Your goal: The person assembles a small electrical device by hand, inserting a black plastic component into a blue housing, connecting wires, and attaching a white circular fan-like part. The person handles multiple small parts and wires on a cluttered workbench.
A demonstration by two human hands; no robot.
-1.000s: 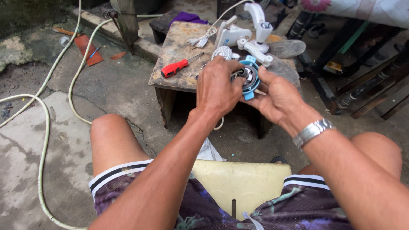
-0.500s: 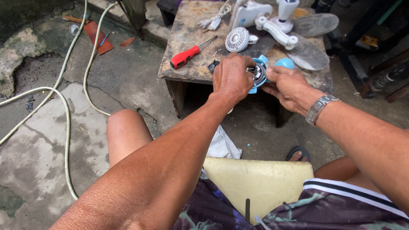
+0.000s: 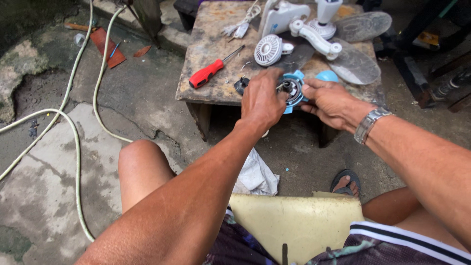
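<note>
Rough concrete ground lay under a low, worn wooden table (image 3: 206,73), and at its near edge sat the round blue plastic fan-motor housing with a dark metal core (image 3: 294,89). Her right hand (image 3: 333,100) clasped its side; the left hand (image 3: 262,100) pinched something at its centre, too small to tell. Steady support and gentle turning would serve best. A red-handled screwdriver (image 3: 208,72) and white plastic fan parts (image 3: 294,29) lay beyond.

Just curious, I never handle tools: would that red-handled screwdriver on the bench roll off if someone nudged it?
Probably a little. The red-handled screwdriver has a rounded handle and lies flat on the wooden bench, so a sideways push could roll it. It looks stiff, and likely handle-heavy.
</note>
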